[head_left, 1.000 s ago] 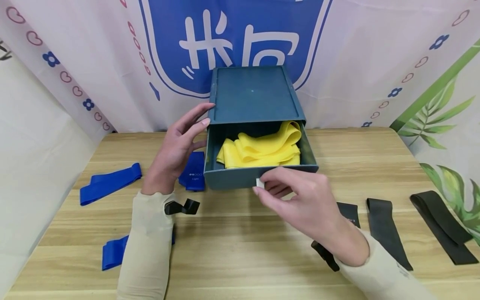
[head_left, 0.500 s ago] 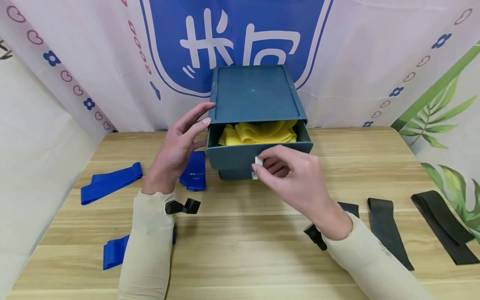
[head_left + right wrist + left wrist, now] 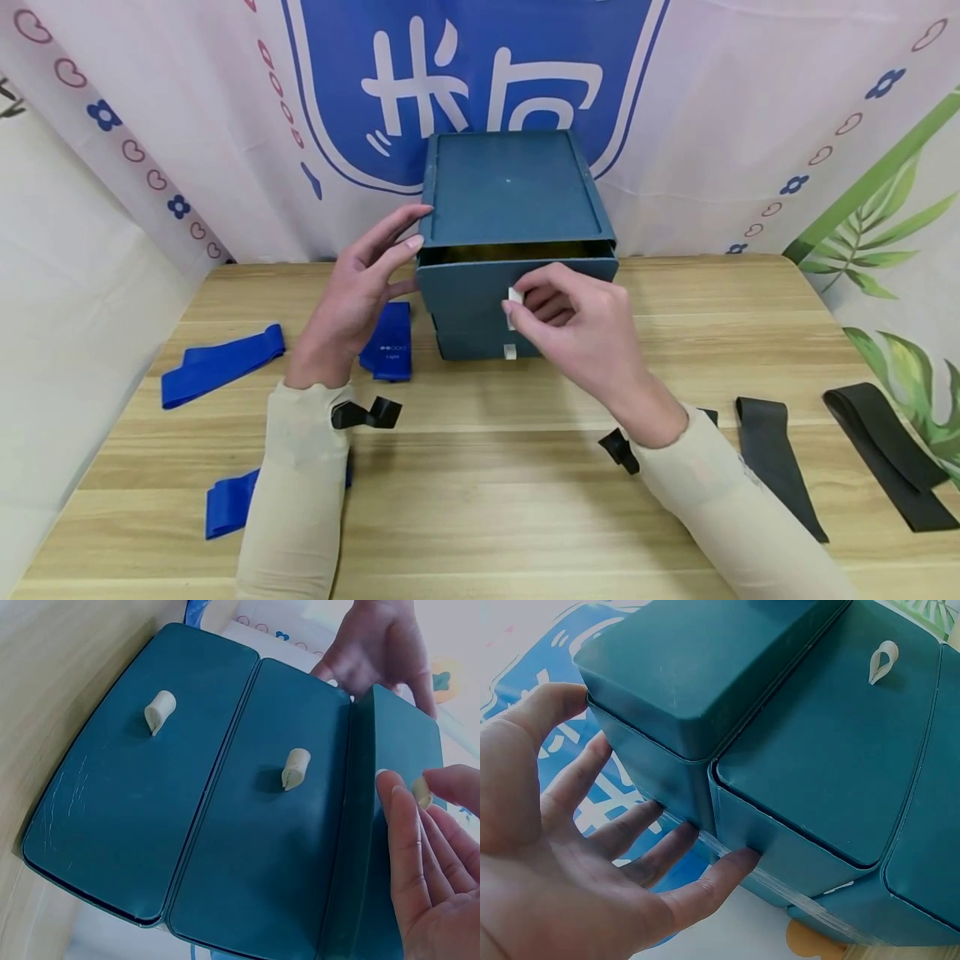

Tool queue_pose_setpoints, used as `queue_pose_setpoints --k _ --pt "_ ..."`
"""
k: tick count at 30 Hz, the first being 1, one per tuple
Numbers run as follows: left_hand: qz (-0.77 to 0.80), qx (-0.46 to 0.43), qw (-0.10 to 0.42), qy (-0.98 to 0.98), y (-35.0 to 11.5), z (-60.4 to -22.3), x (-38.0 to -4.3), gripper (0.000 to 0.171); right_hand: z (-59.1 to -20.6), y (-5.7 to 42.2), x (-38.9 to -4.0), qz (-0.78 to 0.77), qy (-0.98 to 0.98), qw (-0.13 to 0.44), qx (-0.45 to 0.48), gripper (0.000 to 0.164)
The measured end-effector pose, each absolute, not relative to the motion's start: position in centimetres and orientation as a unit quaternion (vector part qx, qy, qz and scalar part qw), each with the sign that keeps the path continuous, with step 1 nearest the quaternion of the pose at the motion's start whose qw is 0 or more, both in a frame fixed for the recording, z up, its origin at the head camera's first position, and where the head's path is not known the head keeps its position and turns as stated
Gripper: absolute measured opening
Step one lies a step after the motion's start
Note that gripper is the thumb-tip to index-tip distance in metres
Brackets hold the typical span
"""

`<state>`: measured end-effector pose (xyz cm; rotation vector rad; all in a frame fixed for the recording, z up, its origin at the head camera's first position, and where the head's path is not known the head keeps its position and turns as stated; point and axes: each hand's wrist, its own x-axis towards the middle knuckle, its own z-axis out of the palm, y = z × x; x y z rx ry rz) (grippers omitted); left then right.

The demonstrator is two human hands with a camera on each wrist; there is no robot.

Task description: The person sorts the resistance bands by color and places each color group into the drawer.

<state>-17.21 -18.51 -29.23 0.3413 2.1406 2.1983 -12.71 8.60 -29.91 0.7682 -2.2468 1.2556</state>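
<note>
"Where is the blue-green box [image 3: 517,187] from where you sit?"

"I see it in the upper middle of the head picture. Its top drawer [image 3: 461,296] sticks out a little."

"And the hands?"

"I see the right hand [image 3: 581,325] pinch the drawer's white tab [image 3: 515,297] between thumb and finger. The left hand [image 3: 352,292] has its fingers spread and touching the box's left side, gripping nothing."

"What else?"

"Blue bands [image 3: 222,367] lie at the left, black bands [image 3: 777,467] at the right, on the wooden table [image 3: 487,517]."
</note>
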Motion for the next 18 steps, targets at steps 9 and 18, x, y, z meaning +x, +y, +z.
queue_pose_setpoints --k 9,18 --pt "0.711 0.107 0.025 0.695 -18.5 -29.3 -17.2 0.044 -30.0 8.3 -14.2 0.461 -0.821 0.219 0.258 0.011" --pt "0.708 0.101 0.026 0.698 -18.5 -29.2 -17.2 0.044 -29.6 8.2 -14.5 0.487 -0.823 0.180 0.229 0.009"
